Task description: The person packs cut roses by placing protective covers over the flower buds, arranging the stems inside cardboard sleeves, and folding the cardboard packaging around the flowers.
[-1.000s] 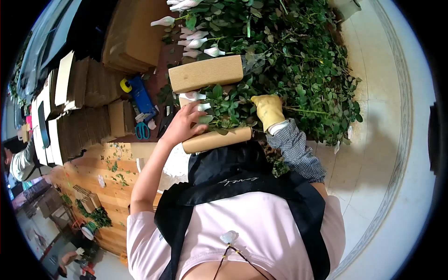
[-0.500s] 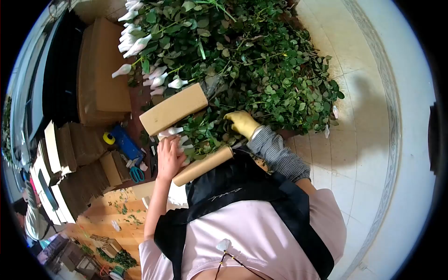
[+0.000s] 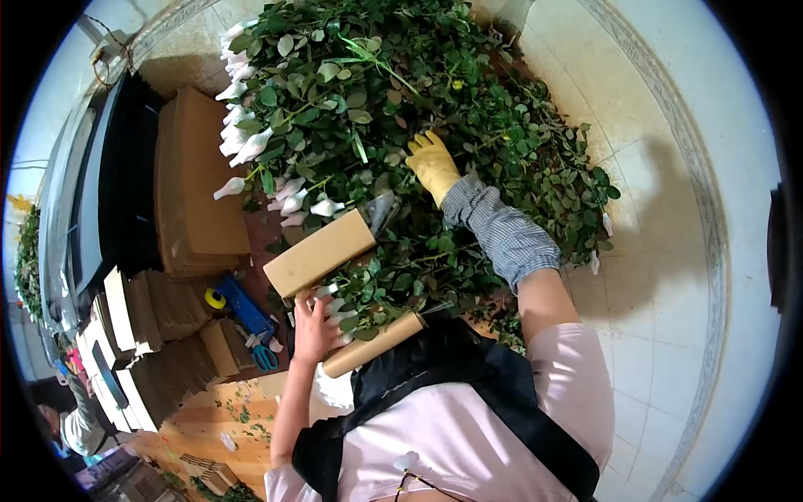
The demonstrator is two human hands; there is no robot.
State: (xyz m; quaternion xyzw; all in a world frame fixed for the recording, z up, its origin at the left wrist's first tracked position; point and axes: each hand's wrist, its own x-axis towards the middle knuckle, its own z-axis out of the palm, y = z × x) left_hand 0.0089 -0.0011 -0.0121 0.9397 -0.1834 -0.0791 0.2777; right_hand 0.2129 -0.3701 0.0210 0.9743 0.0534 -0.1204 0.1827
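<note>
My left hand point(image 3: 311, 325), bare, has its fingers bent against the head ends of roses point(image 3: 336, 311) in white net sleeves, right by a cardboard edge. These roses lie between an upper folded cardboard piece point(image 3: 319, 253) and a lower cardboard roll point(image 3: 373, 345) near my apron. My right hand point(image 3: 432, 169) wears a yellow glove and a striped sleeve. Its fingers are spread over the large heap of leafy rose stems point(image 3: 468, 125), touching or just above the leaves; nothing shows in its grasp.
More white-sleeved rose heads point(image 3: 251, 148) stick out on the heap's left side. Cardboard sheets point(image 3: 201, 184) stand at the left, with stacked cardboard pieces point(image 3: 159, 322) below. A blue tool point(image 3: 245, 305), a yellow tape roll point(image 3: 215, 298) and blue-handled scissors point(image 3: 265, 358) lie nearby.
My right hand has moved up and away from the roses near my apron onto the larger heap, its fingers now spread. My left hand stays at the rose heads. The whole view has shifted slightly.
</note>
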